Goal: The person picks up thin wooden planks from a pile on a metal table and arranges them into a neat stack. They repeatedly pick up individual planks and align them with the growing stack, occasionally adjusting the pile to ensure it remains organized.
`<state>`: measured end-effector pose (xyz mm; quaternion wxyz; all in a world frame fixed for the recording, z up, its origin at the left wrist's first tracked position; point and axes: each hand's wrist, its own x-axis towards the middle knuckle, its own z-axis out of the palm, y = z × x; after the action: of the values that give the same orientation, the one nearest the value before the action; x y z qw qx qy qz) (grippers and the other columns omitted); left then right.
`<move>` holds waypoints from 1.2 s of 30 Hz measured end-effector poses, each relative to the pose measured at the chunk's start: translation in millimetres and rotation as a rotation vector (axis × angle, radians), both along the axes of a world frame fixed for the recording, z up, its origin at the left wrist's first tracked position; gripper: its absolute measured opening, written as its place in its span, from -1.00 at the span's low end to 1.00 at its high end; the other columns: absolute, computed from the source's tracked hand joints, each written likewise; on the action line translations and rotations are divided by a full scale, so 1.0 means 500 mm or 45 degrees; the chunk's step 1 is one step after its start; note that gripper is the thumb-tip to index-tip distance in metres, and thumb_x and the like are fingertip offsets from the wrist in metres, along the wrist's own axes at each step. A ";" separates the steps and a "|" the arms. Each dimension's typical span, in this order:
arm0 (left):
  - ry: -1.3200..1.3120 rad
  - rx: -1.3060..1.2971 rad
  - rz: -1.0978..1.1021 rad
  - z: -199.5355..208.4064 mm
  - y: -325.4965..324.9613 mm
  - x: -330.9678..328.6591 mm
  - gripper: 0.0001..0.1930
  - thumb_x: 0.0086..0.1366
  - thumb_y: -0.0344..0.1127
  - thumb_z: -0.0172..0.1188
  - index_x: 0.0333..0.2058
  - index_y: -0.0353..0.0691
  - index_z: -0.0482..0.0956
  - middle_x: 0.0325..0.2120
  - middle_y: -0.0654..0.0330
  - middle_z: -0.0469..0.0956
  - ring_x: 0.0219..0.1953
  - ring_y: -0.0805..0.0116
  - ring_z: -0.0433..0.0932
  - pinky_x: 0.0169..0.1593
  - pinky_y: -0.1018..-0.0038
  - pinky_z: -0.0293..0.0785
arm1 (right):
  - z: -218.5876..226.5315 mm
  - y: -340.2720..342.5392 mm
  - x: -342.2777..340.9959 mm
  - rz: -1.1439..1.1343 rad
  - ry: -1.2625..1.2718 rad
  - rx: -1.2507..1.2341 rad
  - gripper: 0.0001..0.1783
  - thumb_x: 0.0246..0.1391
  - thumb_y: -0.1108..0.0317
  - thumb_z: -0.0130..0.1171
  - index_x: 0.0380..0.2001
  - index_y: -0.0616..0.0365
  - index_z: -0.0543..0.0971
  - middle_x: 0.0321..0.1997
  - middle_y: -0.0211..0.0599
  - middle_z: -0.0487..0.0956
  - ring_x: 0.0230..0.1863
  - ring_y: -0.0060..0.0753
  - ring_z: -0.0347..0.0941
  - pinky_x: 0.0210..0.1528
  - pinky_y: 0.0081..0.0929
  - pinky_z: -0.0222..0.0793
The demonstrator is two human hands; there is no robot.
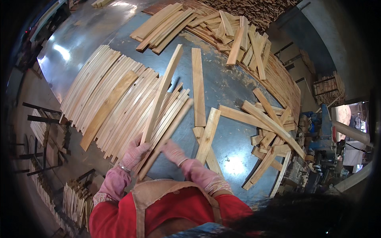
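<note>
My left hand point(135, 154), in a pink knit glove, is closed around the near end of a long wooden slat point(163, 93). That slat slants up and away over a row of slats point(119, 99) laid side by side on the metal table. My right hand point(173, 152), gloved alike, is beside the row's right-hand edge, by the near part of an outer slat point(168, 137). Both that hand and this slat are smeared by motion, so I cannot tell whether the fingers grip it. One browner slat point(109, 109) lies on top of the row.
Loose slats point(274, 131) lie crisscrossed on the right of the metal table point(158, 65). Single slats point(198, 87) lie just beyond my right hand. More stacks point(162, 25) and a jumbled heap point(242, 37) are at the far side. Machinery point(311, 139) stands at the right.
</note>
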<state>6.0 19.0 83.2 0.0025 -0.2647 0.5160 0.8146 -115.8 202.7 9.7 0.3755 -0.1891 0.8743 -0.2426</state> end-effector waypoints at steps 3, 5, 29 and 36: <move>0.009 0.051 0.012 0.017 -0.007 -0.002 -0.26 0.33 -0.04 0.48 0.33 -0.36 0.47 -0.03 0.21 0.66 -0.06 0.48 0.60 0.01 0.48 0.58 | 0.036 -0.016 -0.076 0.204 0.048 0.103 -0.47 0.27 0.02 0.20 0.12 0.20 0.61 0.04 0.21 0.67 0.10 0.24 0.61 0.27 0.02 0.47; 0.002 0.088 0.020 -0.001 -0.003 0.010 -0.15 0.29 0.07 0.50 0.35 -0.39 0.43 -0.04 0.22 0.63 -0.10 0.45 0.59 -0.02 0.47 0.56 | 0.043 0.016 -0.205 0.079 0.631 0.107 -0.33 0.19 0.04 0.27 0.30 0.14 0.51 0.20 0.15 0.61 0.18 0.25 0.57 0.32 0.00 0.46; -0.375 -1.320 -0.321 -0.036 -0.034 0.094 0.00 0.11 -0.33 0.55 0.53 -0.03 0.27 0.27 -0.06 0.44 0.27 -0.02 0.51 0.32 0.22 0.51 | -0.003 0.284 0.034 -0.439 0.806 0.329 0.04 0.11 -0.07 0.41 0.55 0.11 0.25 0.52 0.13 0.37 0.50 0.24 0.28 0.51 0.10 0.25; -0.710 -2.187 -0.378 -0.041 -0.126 0.265 -0.10 0.15 -0.05 0.49 0.47 -0.01 0.38 0.34 0.00 0.38 0.33 -0.18 0.42 0.42 0.00 0.35 | 0.029 0.216 -0.039 -0.659 0.310 0.024 -0.08 0.13 0.10 0.31 0.52 0.13 0.26 0.31 0.16 0.51 0.37 0.33 0.39 0.44 0.06 0.34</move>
<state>138.4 -43.9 62.5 0.0340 -0.2937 0.9541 0.0485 -135.4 310.9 24.4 0.1950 0.0160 0.9344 -0.2977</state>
